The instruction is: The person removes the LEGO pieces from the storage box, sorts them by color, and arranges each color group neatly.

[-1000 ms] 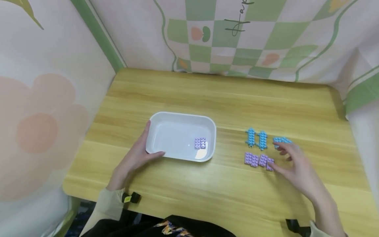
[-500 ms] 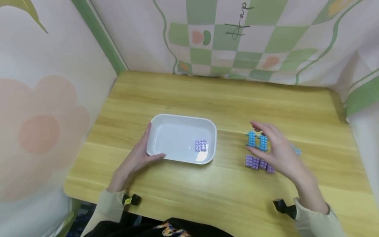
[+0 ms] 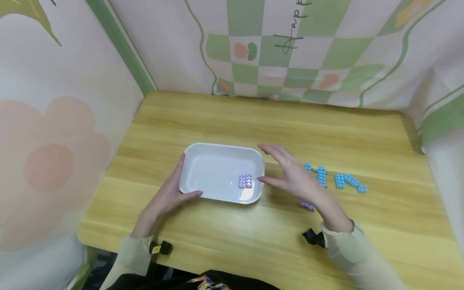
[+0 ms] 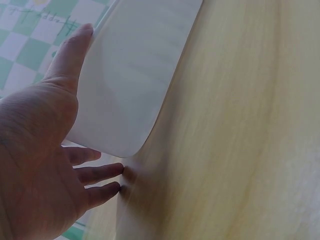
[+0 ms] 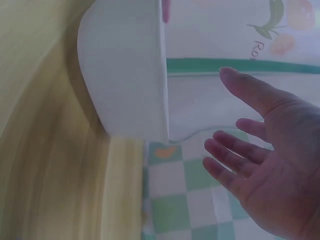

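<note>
A white tray (image 3: 210, 173) stands on the table with purple building bricks (image 3: 245, 181) inside near its right end. My left hand (image 3: 168, 187) holds the tray's left end, thumb along the near side and fingers at the left side; in the left wrist view the thumb lies at the rim. My right hand (image 3: 295, 173) is at the tray's right end, its fingers spread and nothing in them. In the right wrist view this hand (image 5: 270, 150) shows palm and relaxed fingers beside the tray wall (image 5: 125, 75).
Right of the tray lie several blue bricks, among them a long piece (image 3: 321, 176) and a joined cluster (image 3: 351, 180). More purple bricks (image 3: 307, 205) lie partly hidden under the right forearm. A patterned curtain (image 3: 272, 72) hangs behind the wooden table (image 3: 224, 237).
My right hand has moved left from beside the blue and purple bricks to the tray's right end. The left hand keeps its place on the tray.
</note>
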`<state>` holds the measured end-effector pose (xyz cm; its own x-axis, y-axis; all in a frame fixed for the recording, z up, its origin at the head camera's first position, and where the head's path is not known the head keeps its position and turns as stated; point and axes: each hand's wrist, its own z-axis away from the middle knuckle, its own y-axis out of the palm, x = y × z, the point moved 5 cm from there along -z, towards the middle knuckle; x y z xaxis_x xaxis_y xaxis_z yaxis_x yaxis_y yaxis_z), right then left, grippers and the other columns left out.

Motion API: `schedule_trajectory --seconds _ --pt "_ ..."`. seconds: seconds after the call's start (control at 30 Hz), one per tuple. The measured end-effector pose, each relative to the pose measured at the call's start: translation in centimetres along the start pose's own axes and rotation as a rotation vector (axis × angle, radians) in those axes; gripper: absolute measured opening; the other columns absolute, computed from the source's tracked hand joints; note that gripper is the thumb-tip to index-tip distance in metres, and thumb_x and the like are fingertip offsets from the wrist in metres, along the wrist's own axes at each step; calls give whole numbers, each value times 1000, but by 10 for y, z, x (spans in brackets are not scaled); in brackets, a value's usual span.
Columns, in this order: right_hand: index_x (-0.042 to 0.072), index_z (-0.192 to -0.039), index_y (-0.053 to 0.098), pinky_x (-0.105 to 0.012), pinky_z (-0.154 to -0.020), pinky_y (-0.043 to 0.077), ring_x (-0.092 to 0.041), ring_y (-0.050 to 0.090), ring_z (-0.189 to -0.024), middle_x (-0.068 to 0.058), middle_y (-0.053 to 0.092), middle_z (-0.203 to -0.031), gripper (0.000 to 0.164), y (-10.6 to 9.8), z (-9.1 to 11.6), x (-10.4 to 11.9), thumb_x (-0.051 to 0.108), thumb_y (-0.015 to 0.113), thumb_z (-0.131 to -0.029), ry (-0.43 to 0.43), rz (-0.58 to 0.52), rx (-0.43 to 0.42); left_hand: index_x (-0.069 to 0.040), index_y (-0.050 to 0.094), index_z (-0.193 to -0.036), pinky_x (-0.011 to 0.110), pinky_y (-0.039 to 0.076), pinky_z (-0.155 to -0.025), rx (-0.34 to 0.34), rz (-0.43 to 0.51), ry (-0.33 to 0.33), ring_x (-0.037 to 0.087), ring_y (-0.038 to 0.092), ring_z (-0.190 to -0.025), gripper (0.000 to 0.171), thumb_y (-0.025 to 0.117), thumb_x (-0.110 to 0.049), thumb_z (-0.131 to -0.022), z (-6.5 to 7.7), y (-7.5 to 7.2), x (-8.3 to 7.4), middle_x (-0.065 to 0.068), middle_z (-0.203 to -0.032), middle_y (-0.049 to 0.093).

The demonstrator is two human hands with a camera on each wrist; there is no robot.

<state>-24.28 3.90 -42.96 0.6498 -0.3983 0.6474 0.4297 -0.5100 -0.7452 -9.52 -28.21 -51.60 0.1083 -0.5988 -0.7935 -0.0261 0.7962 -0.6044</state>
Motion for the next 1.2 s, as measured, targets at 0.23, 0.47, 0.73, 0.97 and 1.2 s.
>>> schedule_trajectory --seconds 0.23,0.47,0.73,0.97,1.2 --pt "13 -167 44 -69 -118 53 -45 56 -147 -20 54 -162 88 19 -14 4 22 90 -93 35 -41 92 -11 -4 -178 63 38 -131 12 25 -27 50 47 -155 138 97 -33 -85 0 5 10 23 -183 18" --pt "5 -163 50 -63 -123 51 -44 56 -148 -23 57 -159 83 45 -30 10 23 90 -93 13 -6 235 -6 -2 -177 69 39 -128 -4 -3 -8 55 47 -153 137 95 -35 -85 4 2 4 29 -181 20" --pt "-3 -139 70 -52 -120 55 -38 67 -129 -19 74 -131 69 74 -48 15 26 97 -83 -67 219 319 -10 -5 -177 65 34 -133 24 14 -50 51 40 -160 136 95 -31 -87 4 4 5 22 -185 13" --pt "5 -108 76 -48 -104 58 -27 64 -101 -7 73 -103 47 85 -50 12 25 102 -74 -38 323 380 -10 -5 -177 65 37 -131 20 24 -54 51 45 -156 137 95 -30 -86 3 3 4 22 -184 14" --pt "11 -90 71 -48 -100 55 -24 61 -94 -2 68 -93 27 86 -52 9 15 94 -78 -46 363 371 -11 -5 -178 64 36 -132 16 7 -56 51 42 -158 137 95 -32 -87 1 1 2 21 -185 12"
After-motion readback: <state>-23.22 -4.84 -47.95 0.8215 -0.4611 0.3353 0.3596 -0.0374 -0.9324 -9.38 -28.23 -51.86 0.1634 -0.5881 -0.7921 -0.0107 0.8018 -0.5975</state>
